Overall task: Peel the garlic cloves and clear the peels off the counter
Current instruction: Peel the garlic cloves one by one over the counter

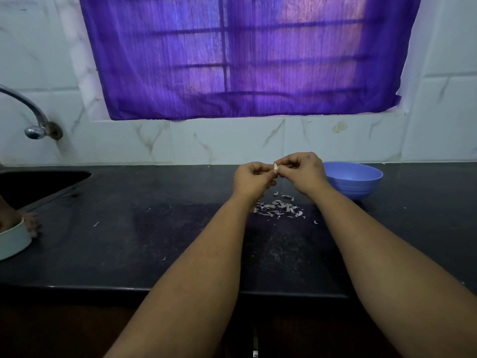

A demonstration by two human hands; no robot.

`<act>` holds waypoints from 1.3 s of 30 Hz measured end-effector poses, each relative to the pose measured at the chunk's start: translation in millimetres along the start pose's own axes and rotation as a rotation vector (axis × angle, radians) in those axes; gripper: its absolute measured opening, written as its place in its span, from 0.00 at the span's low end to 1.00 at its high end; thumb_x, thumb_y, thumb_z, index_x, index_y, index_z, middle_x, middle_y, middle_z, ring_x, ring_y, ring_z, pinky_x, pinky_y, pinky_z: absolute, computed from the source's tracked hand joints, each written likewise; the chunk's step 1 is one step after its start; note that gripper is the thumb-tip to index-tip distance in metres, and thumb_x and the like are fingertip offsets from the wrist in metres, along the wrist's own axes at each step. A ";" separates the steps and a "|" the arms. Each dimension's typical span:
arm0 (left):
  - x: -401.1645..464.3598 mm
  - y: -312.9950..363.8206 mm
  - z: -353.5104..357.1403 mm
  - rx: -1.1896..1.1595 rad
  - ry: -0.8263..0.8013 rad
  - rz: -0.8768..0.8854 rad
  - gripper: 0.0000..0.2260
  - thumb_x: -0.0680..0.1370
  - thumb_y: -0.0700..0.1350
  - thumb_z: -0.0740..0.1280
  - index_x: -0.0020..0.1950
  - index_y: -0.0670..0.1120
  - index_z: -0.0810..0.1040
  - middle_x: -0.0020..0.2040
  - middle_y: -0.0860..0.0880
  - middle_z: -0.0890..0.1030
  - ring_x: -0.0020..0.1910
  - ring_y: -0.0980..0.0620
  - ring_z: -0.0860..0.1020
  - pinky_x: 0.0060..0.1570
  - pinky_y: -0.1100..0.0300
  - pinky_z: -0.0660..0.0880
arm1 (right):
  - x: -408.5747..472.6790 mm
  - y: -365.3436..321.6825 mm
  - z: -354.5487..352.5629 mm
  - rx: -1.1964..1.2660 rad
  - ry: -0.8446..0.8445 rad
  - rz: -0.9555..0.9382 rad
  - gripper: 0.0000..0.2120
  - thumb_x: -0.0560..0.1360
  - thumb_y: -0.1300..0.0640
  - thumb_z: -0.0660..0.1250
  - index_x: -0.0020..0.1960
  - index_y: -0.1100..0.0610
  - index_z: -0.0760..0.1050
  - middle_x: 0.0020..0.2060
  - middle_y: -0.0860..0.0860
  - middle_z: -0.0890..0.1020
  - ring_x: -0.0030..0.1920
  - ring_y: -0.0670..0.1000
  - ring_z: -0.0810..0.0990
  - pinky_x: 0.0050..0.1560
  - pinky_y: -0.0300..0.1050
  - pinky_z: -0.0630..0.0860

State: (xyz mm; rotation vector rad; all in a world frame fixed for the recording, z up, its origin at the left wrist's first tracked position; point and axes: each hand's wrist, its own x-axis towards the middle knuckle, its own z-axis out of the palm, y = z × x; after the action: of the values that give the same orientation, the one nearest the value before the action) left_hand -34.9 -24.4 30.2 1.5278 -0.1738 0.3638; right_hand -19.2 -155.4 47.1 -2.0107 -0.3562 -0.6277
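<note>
Pale garlic clove (276, 167) — held raised above the dark speckled stone surface (154, 241), pinched between the two hands, at the far middle of the view.

Left hand (254, 178) — fingers curled closed, tips gripping the clove from the left side.

Right hand (302, 170) — fingers bent inward and closed, tips meeting the clove from the right; the two hands touch at the clove.

Heap of thin whitish garlic peels (277, 209) — lying on the surface directly below the hands, between the forearms; a few stray flakes (96, 224) lie well apart to the left.

Round blue plastic bowl (356, 180) — upright on the surface, just beside the right hand, on its right; contents cannot be told.

Pale green round dish (13, 241) — at the left edge, partly cut off.

Dark sink basin (38, 182) — recessed in the surface, far left, under a curved metal tap (33, 117).

Purple curtain (232, 55) — hanging over the window in the white marbled tile wall (232, 140).
</note>
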 end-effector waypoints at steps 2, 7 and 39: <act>1.0 -0.6 0.4 -0.034 -0.003 -0.030 0.02 0.74 0.35 0.72 0.45 0.39 0.80 0.38 0.44 0.82 0.30 0.55 0.78 0.37 0.62 0.76 | 0.1 -0.4 0.0 0.024 -0.017 0.019 0.06 0.70 0.62 0.71 0.46 0.55 0.84 0.33 0.46 0.82 0.36 0.43 0.80 0.39 0.30 0.73; 1.2 -0.8 -0.8 -0.043 0.021 -0.023 0.05 0.74 0.36 0.71 0.49 0.39 0.80 0.39 0.44 0.81 0.31 0.55 0.77 0.32 0.62 0.72 | 2.5 1.6 3.8 0.250 -0.033 0.125 0.07 0.74 0.64 0.67 0.46 0.52 0.80 0.36 0.53 0.84 0.38 0.47 0.82 0.48 0.43 0.79; -2.0 2.5 1.9 -0.197 -0.085 0.030 0.05 0.77 0.33 0.66 0.45 0.42 0.77 0.41 0.44 0.82 0.45 0.51 0.82 0.44 0.63 0.80 | 3.9 6.4 2.8 0.307 -0.025 0.090 0.06 0.71 0.60 0.75 0.39 0.54 0.78 0.37 0.51 0.82 0.40 0.48 0.80 0.48 0.42 0.78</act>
State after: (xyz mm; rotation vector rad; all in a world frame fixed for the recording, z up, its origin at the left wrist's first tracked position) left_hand -37.4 -26.5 32.0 1.3475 -0.2918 0.2968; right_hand -12.1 -156.2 43.6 -1.7316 -0.3520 -0.4611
